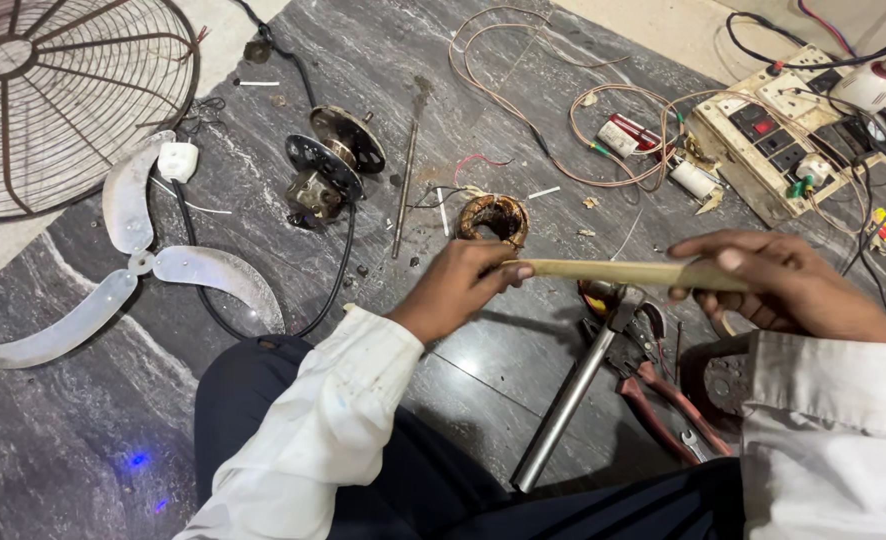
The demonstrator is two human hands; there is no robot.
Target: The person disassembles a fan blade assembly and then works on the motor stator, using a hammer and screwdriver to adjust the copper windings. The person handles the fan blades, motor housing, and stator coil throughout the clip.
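Left hand point(455, 285) and right hand point(778, 280) are each pinching an end of a tan strip point(623, 271), holding it level above the hammer point(573, 395) and pliers point(663, 395). Bare floor is lying open left of the hammer. Beyond, a cream switch board point(763, 170) is sitting at the slab's far-right edge.

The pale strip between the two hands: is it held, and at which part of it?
Yes. The pale flat strip is held at both ends: the left hand pinches its left end, and the right hand grips its right end.
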